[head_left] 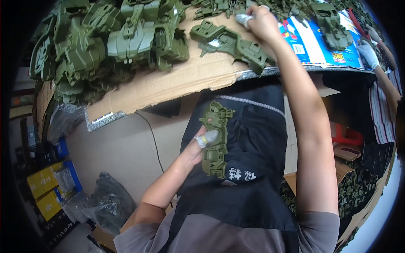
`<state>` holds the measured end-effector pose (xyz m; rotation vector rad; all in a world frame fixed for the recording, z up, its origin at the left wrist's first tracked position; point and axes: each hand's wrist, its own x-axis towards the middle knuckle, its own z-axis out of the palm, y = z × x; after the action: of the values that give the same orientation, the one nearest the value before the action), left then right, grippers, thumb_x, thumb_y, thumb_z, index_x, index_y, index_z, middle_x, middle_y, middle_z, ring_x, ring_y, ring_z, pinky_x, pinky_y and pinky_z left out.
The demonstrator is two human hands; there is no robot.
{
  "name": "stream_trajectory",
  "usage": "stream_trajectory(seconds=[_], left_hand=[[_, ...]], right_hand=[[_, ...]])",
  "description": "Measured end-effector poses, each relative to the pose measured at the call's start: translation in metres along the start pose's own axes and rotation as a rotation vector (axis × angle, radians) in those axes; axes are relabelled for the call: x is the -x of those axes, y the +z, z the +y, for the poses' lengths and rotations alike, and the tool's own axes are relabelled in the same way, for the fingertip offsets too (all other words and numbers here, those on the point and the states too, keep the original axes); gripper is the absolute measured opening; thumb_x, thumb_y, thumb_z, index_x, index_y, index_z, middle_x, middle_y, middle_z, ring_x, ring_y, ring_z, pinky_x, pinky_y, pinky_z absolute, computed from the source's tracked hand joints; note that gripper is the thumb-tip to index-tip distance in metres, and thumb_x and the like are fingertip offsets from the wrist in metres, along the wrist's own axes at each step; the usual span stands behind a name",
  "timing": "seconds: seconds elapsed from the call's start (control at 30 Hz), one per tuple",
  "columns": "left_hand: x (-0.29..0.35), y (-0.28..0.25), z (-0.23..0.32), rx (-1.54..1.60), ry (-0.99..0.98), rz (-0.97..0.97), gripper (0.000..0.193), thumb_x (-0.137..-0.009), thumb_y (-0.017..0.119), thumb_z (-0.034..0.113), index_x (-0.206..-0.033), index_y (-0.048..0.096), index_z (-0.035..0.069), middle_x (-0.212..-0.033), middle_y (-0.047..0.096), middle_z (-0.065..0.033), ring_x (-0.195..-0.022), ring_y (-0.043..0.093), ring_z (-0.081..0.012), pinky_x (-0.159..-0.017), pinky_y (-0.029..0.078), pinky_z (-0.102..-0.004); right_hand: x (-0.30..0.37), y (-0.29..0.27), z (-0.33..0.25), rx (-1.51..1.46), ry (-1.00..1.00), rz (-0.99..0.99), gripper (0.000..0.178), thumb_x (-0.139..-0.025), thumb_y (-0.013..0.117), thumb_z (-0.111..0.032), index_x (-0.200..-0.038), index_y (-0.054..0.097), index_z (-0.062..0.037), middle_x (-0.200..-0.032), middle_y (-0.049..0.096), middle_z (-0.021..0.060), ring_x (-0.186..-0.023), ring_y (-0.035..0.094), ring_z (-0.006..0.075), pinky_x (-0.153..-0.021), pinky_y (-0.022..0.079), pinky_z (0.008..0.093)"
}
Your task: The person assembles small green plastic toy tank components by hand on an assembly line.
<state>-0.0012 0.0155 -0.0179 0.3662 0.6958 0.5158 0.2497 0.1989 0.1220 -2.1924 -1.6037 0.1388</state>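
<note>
My left hand [205, 140] grips a long olive-green moulded plastic part [221, 145] upright in front of my black apron, with the thumb pressed across its middle. White wrapping with a yellow band covers that thumb. My right arm stretches up to the table's far side, where my right hand [262, 24] has its fingers bent and closed beside small green plastic parts [215, 7]; white coverings show on its fingertips. Whatever those fingers pinch is hidden. Just below and left of that hand, another green plastic part [234, 44] lies on the cardboard [168, 84].
Large green plastic mouldings [130, 38] are heaped at the table's left. Blue printed card [312, 46] lies at the right under another green part. Beyond it work a co-worker's gloved hands [369, 52]. A box of small green parts [354, 189] stands low right; plastic bags [107, 202] lie low left.
</note>
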Motion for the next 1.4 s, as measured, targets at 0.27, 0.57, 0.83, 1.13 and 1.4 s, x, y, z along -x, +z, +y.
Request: stream_trajectory(seconds=[0.27,0.57,0.83,1.13,1.4], left_hand=[[0.014,-0.004,-0.014,0.25,-0.17,0.065,0.049,-0.085,0.059,0.035,-0.125,0.039,0.015,-0.104,0.058,-0.0108,-0.084,0.061,-0.0237,-0.069,0.053,-0.036],[0.012,0.026,-0.012,0.152,-0.182,0.172,0.04,-0.088,0.058,0.03,-0.122,0.041,0.018,-0.091,0.055,-0.0006,-0.075,0.056,-0.0088,-0.061,0.051,-0.0267],[0.01,0.026,-0.019,0.165,-0.151,0.246,0.033,-0.088,0.057,0.028,-0.116,0.045,0.017,-0.089,0.056,0.0009,-0.074,0.057,-0.0075,-0.062,0.05,-0.0245],[0.005,0.021,-0.021,0.172,-0.104,0.312,0.032,-0.091,0.053,0.024,-0.12,0.045,0.013,-0.092,0.058,-0.0019,-0.08,0.059,-0.0116,-0.066,0.051,-0.0268],[0.014,0.02,-0.002,0.145,-0.002,0.195,0.055,-0.089,0.054,0.025,-0.137,0.028,0.016,-0.114,0.054,-0.0099,-0.09,0.06,-0.0209,-0.077,0.052,-0.0347]], right_hand=[[0.155,-0.04,0.048,-0.557,-0.529,-0.426,0.025,-0.067,0.075,-0.01,-0.09,0.066,-0.0059,-0.089,0.065,0.006,-0.08,0.064,0.0171,-0.071,0.05,0.0293],[0.25,-0.002,0.034,-0.41,-0.714,-0.902,0.017,-0.064,0.056,0.002,-0.081,0.059,0.0003,-0.067,0.053,0.0126,-0.065,0.061,0.0291,-0.056,0.05,0.0373],[0.24,-0.001,0.024,-0.403,-0.715,-1.036,0.01,-0.065,0.057,0.003,-0.076,0.056,0.0021,-0.067,0.058,0.0157,-0.065,0.063,0.0313,-0.057,0.051,0.0382],[0.252,0.029,0.031,-0.576,-0.599,-1.003,0.021,-0.062,0.054,0.008,-0.081,0.058,0.0014,-0.073,0.061,0.0174,-0.073,0.062,0.0345,-0.063,0.05,0.0418],[0.185,-0.01,0.014,-0.422,-0.812,-0.843,0.036,-0.069,0.058,-0.001,-0.104,0.059,-0.0061,-0.084,0.061,0.0158,-0.082,0.061,0.0303,-0.071,0.049,0.039]])
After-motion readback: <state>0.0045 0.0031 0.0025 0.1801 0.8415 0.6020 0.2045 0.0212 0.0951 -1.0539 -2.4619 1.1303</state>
